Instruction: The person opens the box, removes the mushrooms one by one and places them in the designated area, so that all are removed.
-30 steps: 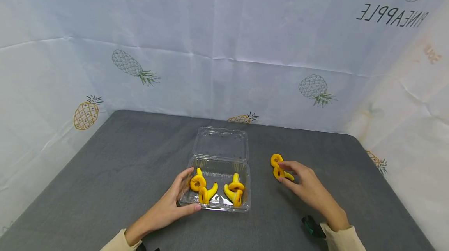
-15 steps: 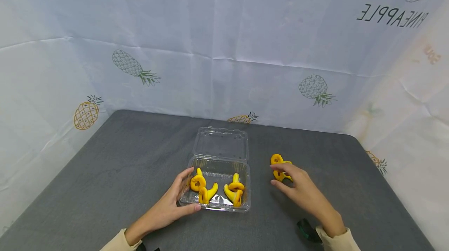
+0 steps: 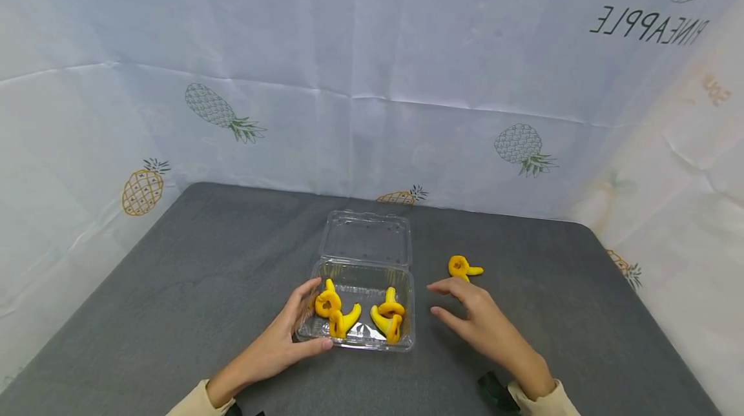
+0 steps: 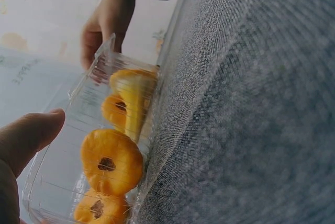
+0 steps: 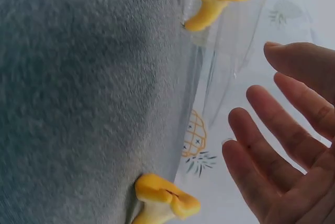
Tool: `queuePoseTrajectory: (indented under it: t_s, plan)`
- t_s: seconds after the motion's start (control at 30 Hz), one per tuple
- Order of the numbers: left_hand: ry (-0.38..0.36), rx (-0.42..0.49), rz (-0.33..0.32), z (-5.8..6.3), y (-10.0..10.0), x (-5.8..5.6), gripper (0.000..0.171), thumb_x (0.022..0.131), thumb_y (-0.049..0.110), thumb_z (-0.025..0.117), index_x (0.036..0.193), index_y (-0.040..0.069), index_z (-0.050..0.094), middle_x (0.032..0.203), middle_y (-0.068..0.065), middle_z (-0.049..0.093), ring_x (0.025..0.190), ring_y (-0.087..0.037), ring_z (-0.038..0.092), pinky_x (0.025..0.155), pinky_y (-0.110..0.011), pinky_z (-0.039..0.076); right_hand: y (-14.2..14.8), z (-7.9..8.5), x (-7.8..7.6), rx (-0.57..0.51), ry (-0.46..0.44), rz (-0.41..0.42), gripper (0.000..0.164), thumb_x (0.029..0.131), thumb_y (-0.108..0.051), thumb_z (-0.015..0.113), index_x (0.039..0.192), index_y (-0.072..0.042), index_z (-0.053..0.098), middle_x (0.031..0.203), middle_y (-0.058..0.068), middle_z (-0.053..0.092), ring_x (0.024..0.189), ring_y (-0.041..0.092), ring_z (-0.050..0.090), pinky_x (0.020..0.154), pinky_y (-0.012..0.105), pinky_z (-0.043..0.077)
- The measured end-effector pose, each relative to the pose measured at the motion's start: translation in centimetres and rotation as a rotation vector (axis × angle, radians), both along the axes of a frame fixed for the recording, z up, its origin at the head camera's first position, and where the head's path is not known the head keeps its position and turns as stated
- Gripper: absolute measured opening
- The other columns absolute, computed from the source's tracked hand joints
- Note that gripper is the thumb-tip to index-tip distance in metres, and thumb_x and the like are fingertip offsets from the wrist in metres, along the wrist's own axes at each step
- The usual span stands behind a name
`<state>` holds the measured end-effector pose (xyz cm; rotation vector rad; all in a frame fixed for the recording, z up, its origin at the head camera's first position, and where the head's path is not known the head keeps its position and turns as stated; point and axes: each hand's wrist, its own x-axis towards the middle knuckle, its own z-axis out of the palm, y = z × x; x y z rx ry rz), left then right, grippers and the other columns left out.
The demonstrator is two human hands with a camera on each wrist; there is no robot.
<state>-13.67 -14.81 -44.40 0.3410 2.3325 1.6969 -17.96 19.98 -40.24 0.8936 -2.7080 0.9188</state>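
A clear plastic clamshell box stands on the table, its hinged lid laid back. Yellow chanterelle mushrooms lie inside as a left pair and a right pair. My left hand grips the box's left end, thumb at the front rim and fingers along the side. My right hand hovers right of the box, fingers loosely bent and apart, holding nothing; the right wrist view shows its bare palm. Beyond it lies a loose chanterelle; a second one beside it is mostly hidden by the hand.
The grey table reaches back to a white curtain printed with pineapples. Dark wrist gear sits by the right sleeve.
My right hand has moved left from the loose chanterelles toward the box, its fingers coming away from the nearer one. My left hand and the box stay where they were.
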Motion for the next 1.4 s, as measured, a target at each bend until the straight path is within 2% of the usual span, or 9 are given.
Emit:
queuePoseTrajectory:
  t_s: [0.13,0.33,0.57,0.77,0.93,1.0,1.2,1.4]
  plan:
    - [0.037,-0.007,-0.011,-0.2,0.0,0.0,0.093,0.089,0.028,0.074,0.157,0.016,0.012,0.165,-0.016,0.013,0.151,-0.039,0.021,0.12,-0.057,0.025,-0.5,-0.3,0.0,-0.009,0.012,0.006,0.034,0.084,-0.01,0.078,0.116,-0.009,0.068,0.113,0.001,0.07,0.103,0.016,0.067,0.085,0.041,0.06]
    - [0.053,-0.003,-0.01,-0.2,0.0,0.0,0.092,0.089,0.029,0.074,0.157,0.016,0.013,0.165,-0.017,0.014,0.151,-0.04,0.021,0.12,-0.057,0.025,-1.5,-0.3,0.0,0.012,0.0,0.018,0.027,0.089,-0.016,0.075,0.115,-0.016,0.069,0.112,-0.008,0.069,0.102,0.012,0.066,0.086,0.036,0.059]
    - [0.073,0.011,-0.025,-0.3,-0.1,0.1,0.09,0.09,0.027,0.074,0.156,0.015,0.014,0.164,-0.019,0.015,0.15,-0.042,0.023,0.119,-0.056,0.025,-2.9,0.2,-0.2,0.028,0.045,0.077,0.025,0.089,-0.016,0.074,0.114,-0.014,0.07,0.11,-0.009,0.068,0.102,0.011,0.066,0.085,0.032,0.059]
    - [0.056,0.001,-0.012,-0.3,-0.1,0.1,0.091,0.089,0.027,0.074,0.157,0.015,0.014,0.165,-0.017,0.015,0.151,-0.039,0.023,0.12,-0.053,0.026,-3.9,0.5,-0.3,0.103,0.082,0.108,0.024,0.088,-0.018,0.076,0.112,-0.015,0.071,0.11,-0.008,0.068,0.104,0.01,0.064,0.087,0.033,0.059]
    - [0.023,-0.01,0.003,-0.1,-0.1,0.1,0.094,0.088,0.027,0.075,0.157,0.018,0.012,0.165,-0.012,0.015,0.152,-0.034,0.023,0.123,-0.042,0.029,-4.4,0.5,-0.5,0.166,0.145,0.129,0.024,0.087,-0.02,0.077,0.11,-0.017,0.072,0.11,-0.006,0.068,0.105,0.012,0.063,0.087,0.034,0.058]
    - [0.019,-0.007,0.002,-0.2,-0.1,0.0,0.094,0.088,0.027,0.075,0.157,0.019,0.012,0.165,-0.012,0.015,0.152,-0.034,0.022,0.123,-0.043,0.029,-4.7,0.6,-0.6,0.188,0.148,0.143,0.023,0.087,-0.021,0.077,0.11,-0.017,0.073,0.111,-0.006,0.069,0.106,0.013,0.063,0.087,0.034,0.058]
    - [0.05,0.024,-0.026,-0.2,0.0,0.0,0.09,0.09,0.026,0.073,0.157,0.016,0.013,0.165,-0.017,0.013,0.151,-0.04,0.02,0.12,-0.055,0.024,-5.3,1.0,-0.9,0.245,0.079,0.172,0.019,0.091,-0.025,0.073,0.109,-0.019,0.074,0.108,-0.008,0.069,0.103,0.011,0.063,0.089,0.035,0.057]
    - [0.048,0.015,-0.021,-0.2,-0.1,0.0,0.091,0.09,0.027,0.074,0.157,0.016,0.013,0.165,-0.017,0.013,0.151,-0.04,0.021,0.12,-0.054,0.025,-5.7,1.0,-1.4,0.308,0.125,0.197,0.016,0.091,-0.022,0.073,0.106,-0.02,0.075,0.105,-0.008,0.07,0.099,0.012,0.064,0.091,0.041,0.054]
